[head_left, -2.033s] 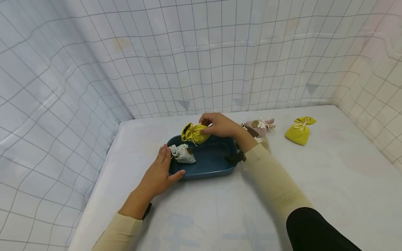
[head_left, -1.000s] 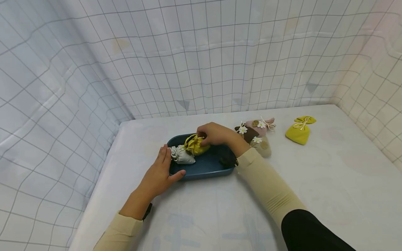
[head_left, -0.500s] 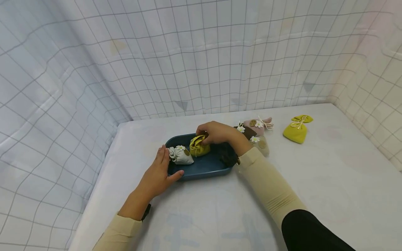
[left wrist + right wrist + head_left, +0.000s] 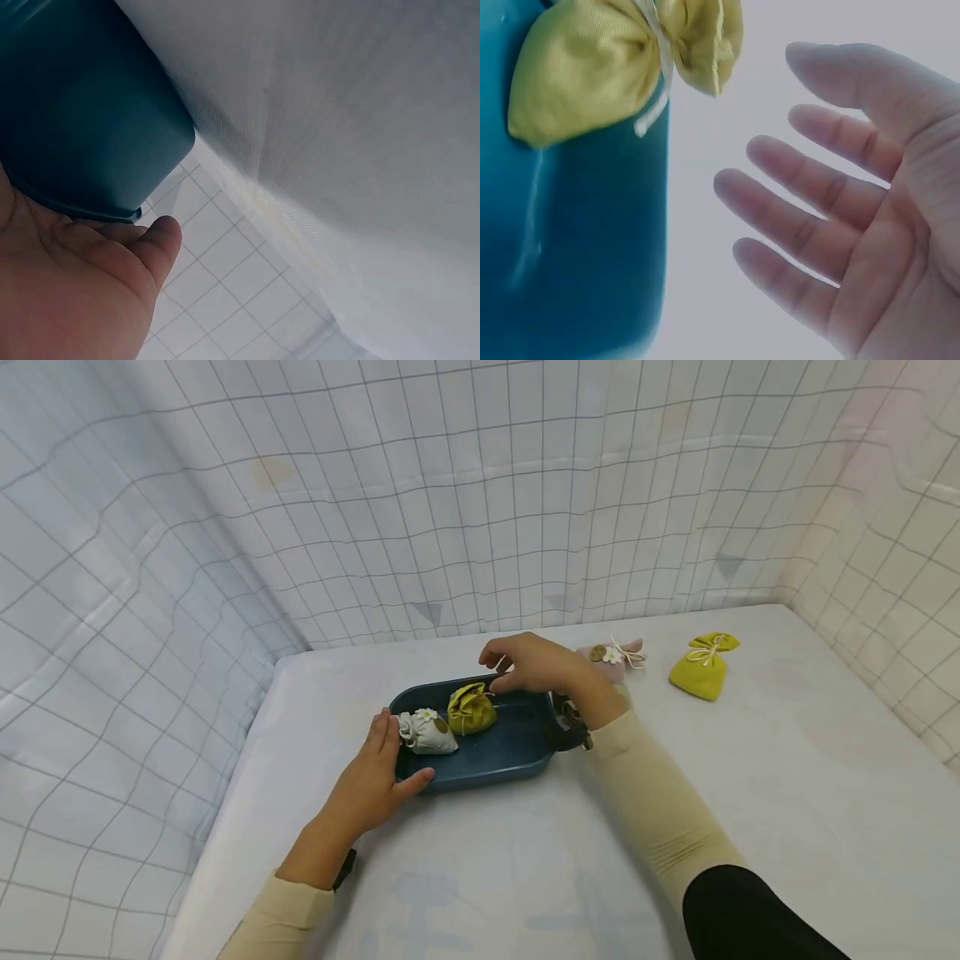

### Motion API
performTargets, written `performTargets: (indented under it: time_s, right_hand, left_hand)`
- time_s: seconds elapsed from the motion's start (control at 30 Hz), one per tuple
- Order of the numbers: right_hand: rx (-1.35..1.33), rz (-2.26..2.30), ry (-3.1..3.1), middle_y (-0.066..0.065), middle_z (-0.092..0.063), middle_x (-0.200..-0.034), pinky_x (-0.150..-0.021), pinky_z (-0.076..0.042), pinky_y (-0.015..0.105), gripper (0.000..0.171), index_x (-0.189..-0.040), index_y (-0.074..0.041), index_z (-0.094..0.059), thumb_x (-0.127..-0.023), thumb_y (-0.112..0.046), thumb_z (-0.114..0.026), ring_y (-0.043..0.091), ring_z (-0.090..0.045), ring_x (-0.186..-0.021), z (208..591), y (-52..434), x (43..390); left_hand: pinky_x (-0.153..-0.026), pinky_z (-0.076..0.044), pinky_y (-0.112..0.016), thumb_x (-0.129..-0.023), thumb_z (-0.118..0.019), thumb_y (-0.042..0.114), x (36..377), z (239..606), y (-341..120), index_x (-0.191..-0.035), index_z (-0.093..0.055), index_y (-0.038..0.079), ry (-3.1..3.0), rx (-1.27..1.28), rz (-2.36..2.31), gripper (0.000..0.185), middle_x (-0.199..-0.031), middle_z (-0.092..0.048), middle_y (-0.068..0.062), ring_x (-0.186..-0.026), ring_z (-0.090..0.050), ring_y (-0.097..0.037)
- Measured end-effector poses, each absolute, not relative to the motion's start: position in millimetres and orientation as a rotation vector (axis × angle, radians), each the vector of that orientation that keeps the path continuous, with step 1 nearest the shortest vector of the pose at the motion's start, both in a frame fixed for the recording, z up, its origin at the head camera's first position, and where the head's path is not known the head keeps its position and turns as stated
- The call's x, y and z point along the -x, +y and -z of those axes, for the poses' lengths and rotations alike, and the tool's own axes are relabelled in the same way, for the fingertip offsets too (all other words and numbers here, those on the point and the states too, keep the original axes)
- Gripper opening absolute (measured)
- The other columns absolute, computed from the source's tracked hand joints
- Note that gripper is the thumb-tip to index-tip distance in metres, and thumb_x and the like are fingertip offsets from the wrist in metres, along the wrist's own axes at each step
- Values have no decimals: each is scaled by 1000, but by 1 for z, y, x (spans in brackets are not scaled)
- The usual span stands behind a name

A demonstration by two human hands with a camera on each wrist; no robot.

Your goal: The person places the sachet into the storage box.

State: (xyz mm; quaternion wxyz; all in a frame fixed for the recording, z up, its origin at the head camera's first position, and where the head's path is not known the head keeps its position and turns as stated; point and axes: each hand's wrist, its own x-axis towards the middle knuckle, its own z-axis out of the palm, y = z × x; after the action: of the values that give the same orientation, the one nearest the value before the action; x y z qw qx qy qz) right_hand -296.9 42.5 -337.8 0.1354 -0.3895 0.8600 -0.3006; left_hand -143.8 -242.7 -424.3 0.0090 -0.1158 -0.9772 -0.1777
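yellow drawstring pouch (image 4: 471, 709): cinched, in blue tray (image 4: 517, 752) | right hand (image 4: 534, 663): fingers spread, empty | left hand (image 4: 369, 782): flat against tray

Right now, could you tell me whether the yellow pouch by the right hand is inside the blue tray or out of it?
Inside: the yellow pouch lies in the blue tray, beside the white pouch.

Both arms are reaching forward in cream sleeves, the right one showing a black upper sleeve. The left hand (image 4: 371, 781) is lying low with fingers straight and together, thumb spread to the side. The right hand (image 4: 534, 663) is hovering higher, palm down, its fingers (image 4: 802, 199) loosely spread and slightly bent, gripping nothing. A dark band is sitting at each wrist.
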Motion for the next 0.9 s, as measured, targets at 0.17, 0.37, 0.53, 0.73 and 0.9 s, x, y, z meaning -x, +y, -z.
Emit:
performTargets:
  time_s: [0.17, 0.37, 0.53, 0.73, 0.9]
  right_hand:
    - [1046, 947, 2554, 3, -64, -121, -95, -50, 38, 37, -125, -13, -63, -91, -23, -74, 19, -62, -114, 335, 66, 298]
    - [923, 1004, 2642, 0, -67, -119, -99, -46, 44, 35, -121, -15, -65, -90, -25, -76, 20, -60, -116, 332, 102, 297]
    - [852, 1083, 2684, 6, -67, -118, -95, -48, 46, 32, -120, -12, -66, -91, -24, -74, 25, -61, -112, 336, 137, 295]
    - [753, 1140, 2762, 13, -66, -120, -100, -44, 50, 32, -119, -7, -66, -93, -24, -72, 30, -59, -115, 348, 186, 290]
    - [578, 1211, 2783, 13, -64, -121, -99, -45, 51, 31, -118, -5, -66, -94, -24, -71, 30, -58, -116, 359, 227, 284]
  left_hand:
    - [-113, -26, -56, -93, -55, 65, 143, 424, -244, -156, -9, -8, -3054, 358, 547, 107, -164, -1, -23, -150, -6, -38]
    - [-113, -26, -56, -93, -55, 65, 143, 425, -245, -155, -10, -9, -3047, 364, 546, 107, -163, -2, -24, -150, -7, -38]
    - [-113, -26, -56, -93, -54, 66, 144, 425, -245, -155, -11, -9, -3038, 362, 555, 107, -163, -4, -24, -150, -7, -38]
    - [-112, -27, -57, -92, -54, 67, 144, 425, -244, -155, -11, -9, -3031, 377, 557, 108, -163, -4, -25, -150, -8, -39]
    - [-114, -25, -56, -93, -54, 66, 144, 425, -242, -155, -9, -9, -3048, 374, 563, 108, -163, -3, -24, -150, -6, -38]
